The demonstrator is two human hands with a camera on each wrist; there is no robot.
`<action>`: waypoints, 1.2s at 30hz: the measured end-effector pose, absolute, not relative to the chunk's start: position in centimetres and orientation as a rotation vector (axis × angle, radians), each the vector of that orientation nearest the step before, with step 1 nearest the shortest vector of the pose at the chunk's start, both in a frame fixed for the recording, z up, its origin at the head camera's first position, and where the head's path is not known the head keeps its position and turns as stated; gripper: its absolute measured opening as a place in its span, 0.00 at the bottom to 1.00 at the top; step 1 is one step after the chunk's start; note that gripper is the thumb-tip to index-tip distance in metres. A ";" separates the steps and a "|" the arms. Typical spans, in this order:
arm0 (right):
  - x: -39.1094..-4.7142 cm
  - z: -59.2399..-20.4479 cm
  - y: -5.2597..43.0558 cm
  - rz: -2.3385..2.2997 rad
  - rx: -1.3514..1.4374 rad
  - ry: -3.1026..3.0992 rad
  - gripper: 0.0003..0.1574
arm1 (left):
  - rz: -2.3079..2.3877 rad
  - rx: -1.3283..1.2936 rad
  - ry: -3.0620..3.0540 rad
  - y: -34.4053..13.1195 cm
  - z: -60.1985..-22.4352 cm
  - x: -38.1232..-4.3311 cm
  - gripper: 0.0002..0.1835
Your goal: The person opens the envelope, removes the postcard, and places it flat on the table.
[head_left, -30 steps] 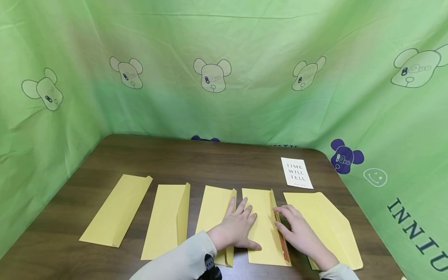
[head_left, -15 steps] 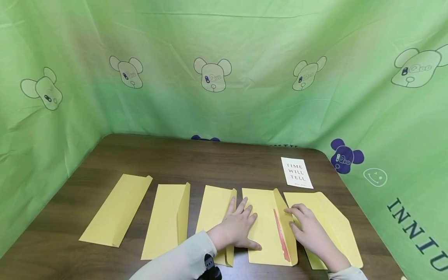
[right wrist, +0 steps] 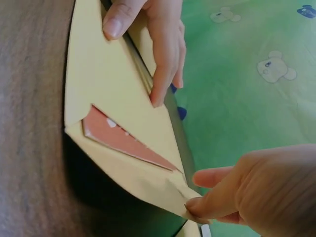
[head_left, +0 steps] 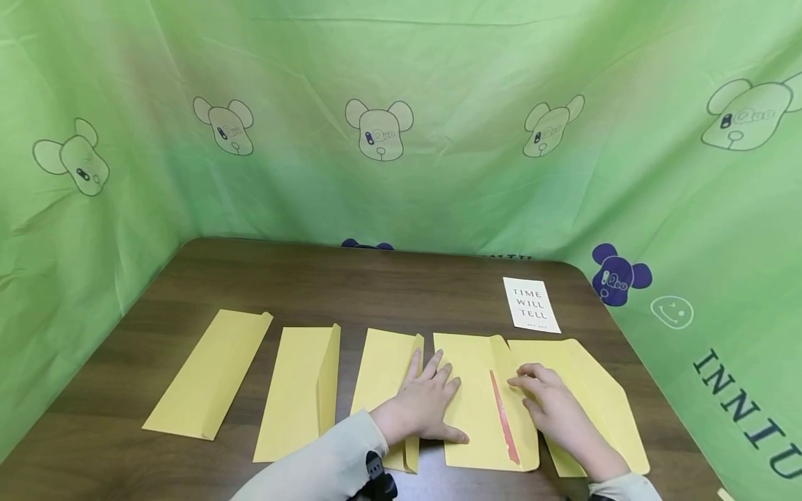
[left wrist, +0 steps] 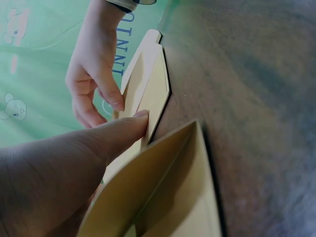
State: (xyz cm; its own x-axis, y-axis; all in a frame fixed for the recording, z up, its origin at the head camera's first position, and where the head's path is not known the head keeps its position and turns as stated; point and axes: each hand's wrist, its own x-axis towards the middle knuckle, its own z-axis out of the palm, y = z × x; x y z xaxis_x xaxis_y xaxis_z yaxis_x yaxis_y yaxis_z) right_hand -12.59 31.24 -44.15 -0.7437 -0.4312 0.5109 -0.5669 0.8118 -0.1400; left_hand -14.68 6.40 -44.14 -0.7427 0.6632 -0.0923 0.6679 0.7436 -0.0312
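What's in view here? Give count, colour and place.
Table: 1, dark brown, centre
Envelopes: 5, yellow, in a row on the table
Insert: 1, red, in the fourth envelope from left
Card: 1, white, lettered, beyond the fifth envelope
Backdrop: 1, green, printed, around the table
Unclear item: 1, pale, head view's lower-right corner
Wrist gear: 2, black, one per wrist
Sleeves: 2, pale, forearms
Left grip: 1, bare, spread over third and fourth envelopes
Right grip: 1, bare, pinching the fourth's flap
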 end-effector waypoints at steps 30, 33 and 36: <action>-12.8 -43.5 30.7 0.512 0.685 -2.795 0.14 | -0.086 1.070 2.844 6.4 -43.9 -14.5 0.50; -13.3 -43.5 30.7 0.518 0.701 -2.802 0.10 | -0.080 1.061 2.838 6.4 -43.8 -14.6 0.50; -13.6 -43.4 30.6 0.546 0.695 -2.816 0.11 | -0.077 1.051 2.837 6.4 -43.7 -14.6 0.50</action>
